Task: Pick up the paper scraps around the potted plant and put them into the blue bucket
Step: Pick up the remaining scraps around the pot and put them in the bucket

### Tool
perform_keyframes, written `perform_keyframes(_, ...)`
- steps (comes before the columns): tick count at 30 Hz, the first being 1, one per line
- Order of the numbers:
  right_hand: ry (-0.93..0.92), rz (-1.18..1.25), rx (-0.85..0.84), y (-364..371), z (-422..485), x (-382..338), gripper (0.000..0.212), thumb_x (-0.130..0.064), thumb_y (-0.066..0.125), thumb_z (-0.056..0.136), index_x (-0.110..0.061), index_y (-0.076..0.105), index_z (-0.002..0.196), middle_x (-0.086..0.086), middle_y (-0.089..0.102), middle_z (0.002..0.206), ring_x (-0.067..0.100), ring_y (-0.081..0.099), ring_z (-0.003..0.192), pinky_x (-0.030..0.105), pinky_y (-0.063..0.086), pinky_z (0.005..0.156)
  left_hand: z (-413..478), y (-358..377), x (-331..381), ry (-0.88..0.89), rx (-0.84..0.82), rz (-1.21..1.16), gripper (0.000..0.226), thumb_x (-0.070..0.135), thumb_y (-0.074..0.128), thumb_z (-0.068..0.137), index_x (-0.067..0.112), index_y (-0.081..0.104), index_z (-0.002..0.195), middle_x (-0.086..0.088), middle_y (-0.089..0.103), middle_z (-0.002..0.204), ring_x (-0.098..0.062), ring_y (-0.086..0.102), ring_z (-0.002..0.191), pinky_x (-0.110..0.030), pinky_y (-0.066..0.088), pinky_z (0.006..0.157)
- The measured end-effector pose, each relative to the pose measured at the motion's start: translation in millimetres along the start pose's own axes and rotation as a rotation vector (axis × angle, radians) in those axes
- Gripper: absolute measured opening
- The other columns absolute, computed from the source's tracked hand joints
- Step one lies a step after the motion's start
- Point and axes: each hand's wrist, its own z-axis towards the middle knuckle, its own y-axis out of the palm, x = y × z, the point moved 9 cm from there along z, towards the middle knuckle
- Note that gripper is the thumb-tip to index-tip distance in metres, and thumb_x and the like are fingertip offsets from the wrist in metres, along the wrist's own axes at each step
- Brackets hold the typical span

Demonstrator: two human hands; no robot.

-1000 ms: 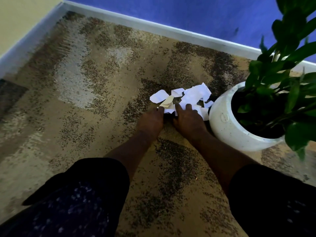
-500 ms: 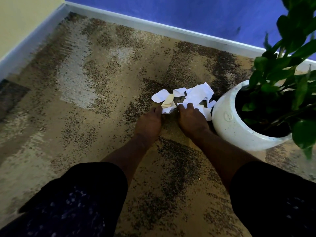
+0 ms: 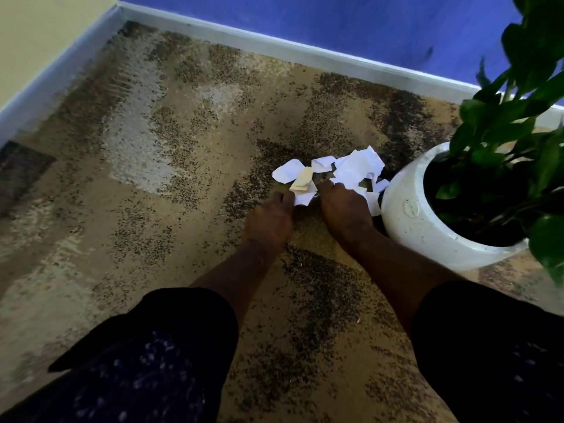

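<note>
So we're at the gathering step: both hands, left hand [image 3: 270,222] and right hand [image 3: 343,209], lie spread and holding nothing, fingertips on the paper scraps [image 3: 345,172] piled at 9 o'clock of the potted plant [image 3: 427,215], so next they've gotta scoop, though no blue bucket shows.

One head-worn view looks steeply down, seemingly from a crouch, at nearby carpet [image 3: 189,166].

A speckled tan and brown carpet [image 3: 189,184] covers the floor up to the white skirting. On it lie a heap of white paper scraps [image 3: 351,172] and, just beside them, a white plant pot [image 3: 415,221]
</note>
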Motion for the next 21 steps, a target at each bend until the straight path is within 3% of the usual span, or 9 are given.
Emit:
perform_keyframes(3,0.089,0.083,0.013,-9,-6,8,0.034,-0.019,0.029,0.103,-0.012,0.048,0.130,0.011,0.059,0.126,0.026,0.059,0.111,0.036,0.047,0.091,1,-6,2,-0.028,-0.022,0.018,0.028,0.017,0.036,0.097,0.011,0.042,0.124,-0.013,0.054,0.119,-0.035,0.062,0.091,-0.038,0.042,0.061)
perform_keyframes(6,0.144,0.125,0.054,-21,-27,6,0.035,-0.017,0.030,0.102,-0.010,0.045,0.134,0.012,0.059,0.125,0.028,0.057,0.112,0.039,0.044,0.092,-3,-10,16,0.007,-0.102,0.035,0.037,0.018,0.036,0.097,0.011,0.038,0.133,-0.013,0.054,0.124,-0.033,0.059,0.101,-0.040,0.047,0.072)
perform_keyframes(9,0.165,0.093,0.220,-48,-56,0,0.032,-0.014,0.053,0.088,-0.005,0.059,0.118,0.013,0.069,0.087,0.029,0.068,0.075,0.035,0.052,0.061,-22,-22,27,-0.041,-0.073,-0.105,0.038,0.024,0.036,0.098,0.015,0.038,0.135,-0.010,0.060,0.116,-0.032,0.062,0.096,-0.040,0.048,0.072)
perform_keyframes(10,0.193,0.098,0.232,-52,-64,0,0.031,-0.014,0.060,0.083,-0.005,0.062,0.112,0.012,0.069,0.079,0.029,0.068,0.067,0.034,0.052,0.057,-30,-28,29,-0.081,-0.034,-0.170,0.038,0.028,0.036,0.099,0.018,0.040,0.135,-0.008,0.062,0.112,-0.030,0.063,0.092,-0.038,0.048,0.070)
perform_keyframes(12,0.233,0.196,0.155,-60,-80,2,0.026,-0.017,0.065,0.082,-0.007,0.063,0.107,0.014,0.069,0.081,0.032,0.068,0.071,0.036,0.054,0.063,-47,-43,38,-0.151,0.016,-0.261,0.035,0.033,0.038,0.098,0.022,0.046,0.130,-0.004,0.065,0.109,-0.026,0.065,0.092,-0.035,0.049,0.072)
perform_keyframes(16,0.284,0.298,0.179,-82,-114,13,0.026,-0.023,0.060,0.088,-0.013,0.062,0.111,0.012,0.072,0.090,0.030,0.070,0.076,0.036,0.057,0.064,-72,-71,56,-0.258,0.052,-0.473,0.032,0.036,0.045,0.097,0.018,0.059,0.120,-0.004,0.070,0.105,-0.023,0.067,0.094,-0.028,0.048,0.077)
perform_keyframes(18,0.302,0.348,0.197,-94,-135,21,0.027,-0.024,0.054,0.091,-0.015,0.064,0.115,0.011,0.073,0.094,0.030,0.071,0.080,0.038,0.058,0.069,-88,-86,62,-0.324,0.091,-0.612,0.037,0.038,0.043,0.098,0.013,0.061,0.118,-0.008,0.071,0.106,-0.024,0.067,0.097,-0.030,0.050,0.083)
perform_keyframes(21,0.290,0.336,0.192,-111,-164,35,0.042,-0.032,0.040,0.086,-0.017,0.068,0.113,0.005,0.074,0.090,0.025,0.072,0.076,0.036,0.058,0.065,-104,-105,82,-0.341,0.120,-0.752,0.049,0.045,0.046,0.090,0.010,0.063,0.120,-0.009,0.068,0.114,-0.023,0.064,0.107,-0.032,0.049,0.095)
